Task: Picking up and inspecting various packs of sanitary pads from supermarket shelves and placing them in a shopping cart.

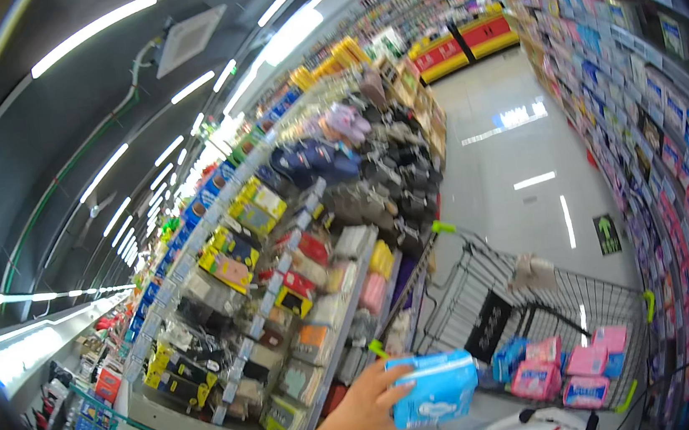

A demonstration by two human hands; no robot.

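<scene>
A blue plastic pack of what look like sanitary pads [435, 389] is in my left hand [373, 398], its fingers closed over the pack's left end. A dark band circles that wrist. The pack is held at the near side of a black wire shopping cart [452, 282] with bright green corner pieces. Inside the cart lie several pink packs [536, 378] and a blue pack [509, 358]. A beige cloth-like item [532, 273] is at the cart's far side. My right hand is out of view.
Left of the cart, a shelf unit holds packaged socks or underwear [229, 258] and hanging slippers [317, 161]. Shelves of packaged goods [657, 138] line the right side. A tiled aisle floor [502, 160] leads to a red and yellow counter [465, 45].
</scene>
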